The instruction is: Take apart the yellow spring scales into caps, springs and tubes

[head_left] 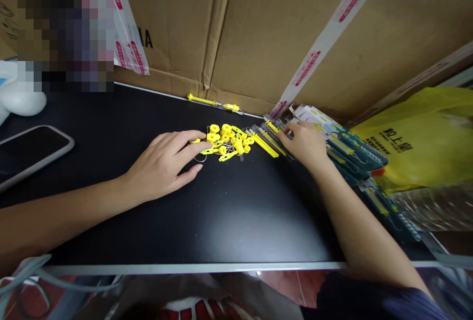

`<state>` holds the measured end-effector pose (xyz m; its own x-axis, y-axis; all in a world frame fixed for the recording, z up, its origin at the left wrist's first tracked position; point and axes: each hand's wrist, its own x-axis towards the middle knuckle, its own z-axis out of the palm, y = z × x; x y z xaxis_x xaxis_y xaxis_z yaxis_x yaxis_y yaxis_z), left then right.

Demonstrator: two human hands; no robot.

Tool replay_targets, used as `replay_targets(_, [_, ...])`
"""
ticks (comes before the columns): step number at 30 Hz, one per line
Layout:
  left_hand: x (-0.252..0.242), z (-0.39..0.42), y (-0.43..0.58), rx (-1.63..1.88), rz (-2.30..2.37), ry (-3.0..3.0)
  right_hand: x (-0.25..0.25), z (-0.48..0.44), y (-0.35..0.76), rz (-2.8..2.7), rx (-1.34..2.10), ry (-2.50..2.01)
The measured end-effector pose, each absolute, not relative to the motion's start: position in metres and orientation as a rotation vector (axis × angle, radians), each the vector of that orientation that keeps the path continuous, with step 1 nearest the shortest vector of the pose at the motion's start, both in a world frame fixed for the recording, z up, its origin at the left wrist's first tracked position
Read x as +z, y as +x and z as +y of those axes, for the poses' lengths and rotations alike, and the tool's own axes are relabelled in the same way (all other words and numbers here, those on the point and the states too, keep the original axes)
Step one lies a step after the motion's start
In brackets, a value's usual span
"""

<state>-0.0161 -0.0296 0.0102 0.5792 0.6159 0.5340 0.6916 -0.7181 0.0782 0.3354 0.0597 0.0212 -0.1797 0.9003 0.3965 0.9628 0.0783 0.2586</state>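
Loose yellow plastic parts [225,138], with metal springs and wire hooks among them, form a small pile on the black tabletop [229,211]. My left hand [162,165] rests palm down at the pile's left edge, fingers spread and fingertips touching or just above the nearest pieces. Right of the pile, several clear tubes with yellow rods [266,144] lie slanted side by side. My right hand [305,143] is at their right end, thumb and fingers curled together; what lies between the fingertips is hidden. One assembled yellow tubular spring scale [214,102] lies behind the pile.
Stacked dark green packages [354,155] with hooked scales lie at the right, beside a yellow plastic bag [417,138]. A phone [33,150] and a white rounded object [24,97] sit at left. Large cardboard boxes [281,24] wall the back. A grey cable [74,283] hangs near the front edge.
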Motion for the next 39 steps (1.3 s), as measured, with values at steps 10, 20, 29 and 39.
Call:
replay_targets(10, [0.009,-0.028,-0.015,-0.782,-1.103,-2.669,0.023,0.040,0.295,-2.273,-0.683,-1.514])
replay_targets(20, [0.025,-0.022,-0.014,-0.818,-1.127,-2.722,0.015,-0.002,0.251,-2.687,-0.613,-0.514])
replay_targets(29, [0.062,0.064,0.037,-0.255,-1.025,-2.721,0.011,-0.008,0.246,-2.675,-0.600,-0.485])
replay_targets(39, [0.038,0.149,0.065,0.041,-1.252,-2.483,0.008,-0.011,0.248,-2.460,-0.049,-0.680])
